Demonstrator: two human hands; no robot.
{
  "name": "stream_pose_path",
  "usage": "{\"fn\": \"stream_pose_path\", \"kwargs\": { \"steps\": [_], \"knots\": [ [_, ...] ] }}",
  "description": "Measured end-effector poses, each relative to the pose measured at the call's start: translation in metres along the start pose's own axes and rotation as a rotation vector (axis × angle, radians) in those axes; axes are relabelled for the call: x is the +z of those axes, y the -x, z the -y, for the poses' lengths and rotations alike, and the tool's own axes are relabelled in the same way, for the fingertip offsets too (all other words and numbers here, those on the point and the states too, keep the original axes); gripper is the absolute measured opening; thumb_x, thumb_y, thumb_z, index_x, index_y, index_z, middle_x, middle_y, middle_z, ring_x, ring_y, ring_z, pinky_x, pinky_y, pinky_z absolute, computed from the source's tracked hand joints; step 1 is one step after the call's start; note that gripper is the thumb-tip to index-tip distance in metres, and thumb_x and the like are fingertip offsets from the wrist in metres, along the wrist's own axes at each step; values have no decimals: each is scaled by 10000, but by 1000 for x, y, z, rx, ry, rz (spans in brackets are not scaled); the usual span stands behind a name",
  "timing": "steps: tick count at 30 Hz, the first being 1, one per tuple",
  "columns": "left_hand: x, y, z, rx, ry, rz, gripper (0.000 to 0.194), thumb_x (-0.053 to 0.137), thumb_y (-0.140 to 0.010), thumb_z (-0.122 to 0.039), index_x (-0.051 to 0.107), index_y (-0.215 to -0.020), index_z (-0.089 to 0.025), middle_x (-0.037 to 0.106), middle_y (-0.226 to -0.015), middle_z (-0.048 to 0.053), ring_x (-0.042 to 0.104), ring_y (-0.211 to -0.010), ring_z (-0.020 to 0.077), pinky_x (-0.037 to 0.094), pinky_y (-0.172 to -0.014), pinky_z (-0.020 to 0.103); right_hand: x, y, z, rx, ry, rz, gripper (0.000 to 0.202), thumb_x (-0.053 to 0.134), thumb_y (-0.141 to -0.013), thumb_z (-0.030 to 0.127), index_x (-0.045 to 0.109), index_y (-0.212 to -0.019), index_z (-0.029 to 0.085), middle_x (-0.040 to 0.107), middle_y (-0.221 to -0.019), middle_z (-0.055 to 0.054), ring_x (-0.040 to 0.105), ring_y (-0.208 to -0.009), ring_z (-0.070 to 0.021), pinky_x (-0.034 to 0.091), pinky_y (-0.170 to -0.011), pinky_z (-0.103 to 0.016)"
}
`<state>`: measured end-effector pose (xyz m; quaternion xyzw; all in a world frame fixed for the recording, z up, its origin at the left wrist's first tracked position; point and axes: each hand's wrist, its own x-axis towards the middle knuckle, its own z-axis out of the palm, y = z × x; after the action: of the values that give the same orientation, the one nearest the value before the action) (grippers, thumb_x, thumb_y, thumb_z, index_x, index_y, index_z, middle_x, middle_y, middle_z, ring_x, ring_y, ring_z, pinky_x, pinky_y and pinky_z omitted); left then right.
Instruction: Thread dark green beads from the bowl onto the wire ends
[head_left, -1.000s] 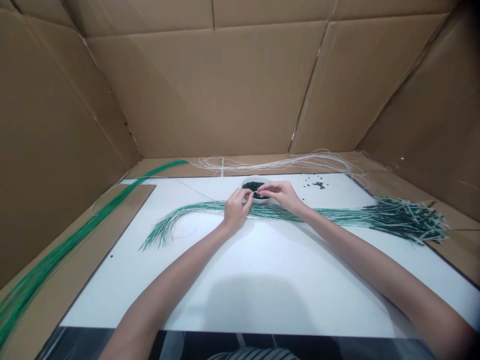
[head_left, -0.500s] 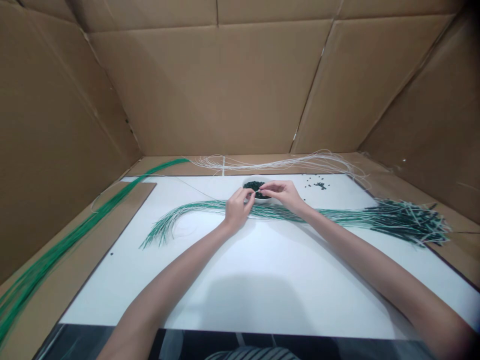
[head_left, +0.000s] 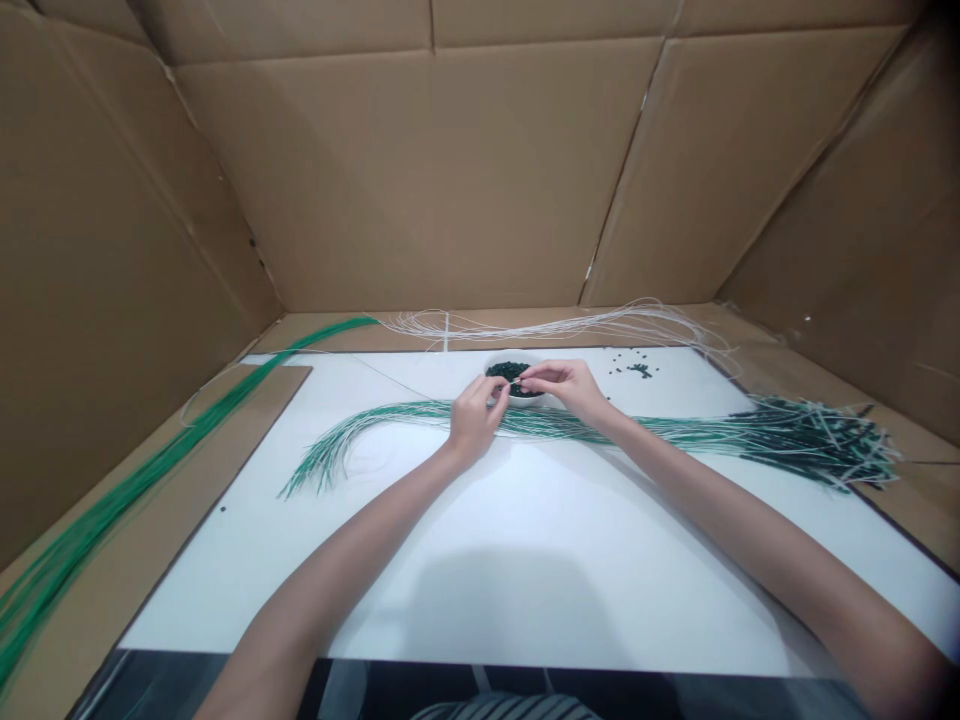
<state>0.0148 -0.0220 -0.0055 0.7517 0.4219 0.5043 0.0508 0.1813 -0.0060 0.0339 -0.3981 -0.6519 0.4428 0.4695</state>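
Both hands meet fingertip to fingertip over a small white bowl (head_left: 537,401) heaped with dark beads (head_left: 508,371). My left hand (head_left: 475,412) is closed in a pinch on a thin white string (head_left: 397,380), which trails off to the left. Close by, my right hand (head_left: 564,385) pinches thumb against fingers at the string's tip. Whether a bead sits between those fingers is too small to tell. Beneath my wrists lies a long bundle of green and white strands (head_left: 667,432), its dark, bead-like ends (head_left: 817,440) fanned out at the right.
Loose dark beads (head_left: 640,371) are scattered right of the bowl, and one bead (head_left: 223,509) lies far left. Green strands (head_left: 187,435) stretch along the left side; white strings (head_left: 525,328) run across the back. Cardboard walls (head_left: 420,180) surround the white board (head_left: 525,560).
Almost nothing differs. The right fingertips have shifted very slightly at the string's tip, while the left hand keeps its pinch.
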Motion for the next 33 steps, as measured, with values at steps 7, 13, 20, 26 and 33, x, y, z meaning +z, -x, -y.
{"fn": "stream_pose_path", "kwargs": {
  "steps": [7, 13, 20, 26, 33],
  "knots": [
    [-2, 0, -1, 2, -3, 8, 159, 423, -860, -264, 564, -863, -190, 569, -751, 5, 527, -692, 100, 390, -660, 205, 0, 1, 0, -10, -2, 2, 242, 709, -582, 316, 679, -752, 146, 700, -749, -64, 658, -743, -209, 515, -756, -343],
    [-1, 0, -1, 4, 3, 5, 157, 425, -859, -259, 563, -857, -185, 568, -747, 4, 525, -693, 97, 384, -656, 200, 0, 0, 2, -11, 26, -6, 271, 715, -566, 344, 683, -744, 143, 699, -745, -65, 654, -735, -212, 512, -746, -349],
    [-1, -1, -1, 23, -13, 4, 149, 440, -850, -252, 572, -843, -183, 561, -722, 1, 523, -680, 97, 385, -656, 201, 0, 0, 0, -19, 51, -11, 263, 706, -574, 339, 686, -741, 136, 694, -747, -71, 645, -694, -197, 511, -715, -338],
    [-1, 0, -1, 30, -24, 1, 148, 449, -843, -243, 586, -839, -184, 573, -722, 5, 531, -689, 100, 391, -655, 200, -1, -1, 0, -37, 107, -7, 264, 691, -588, 354, 700, -750, 146, 698, -778, -71, 642, -724, -203, 509, -716, -334],
    [-1, 0, -1, 22, -20, 7, 159, 439, -849, -245, 585, -851, -181, 578, -737, 10, 533, -695, 101, 392, -666, 203, -4, -3, -6, -29, 136, 29, 248, 675, -615, 335, 706, -776, 149, 701, -785, -67, 636, -687, -186, 507, -699, -316]
  ]
}}
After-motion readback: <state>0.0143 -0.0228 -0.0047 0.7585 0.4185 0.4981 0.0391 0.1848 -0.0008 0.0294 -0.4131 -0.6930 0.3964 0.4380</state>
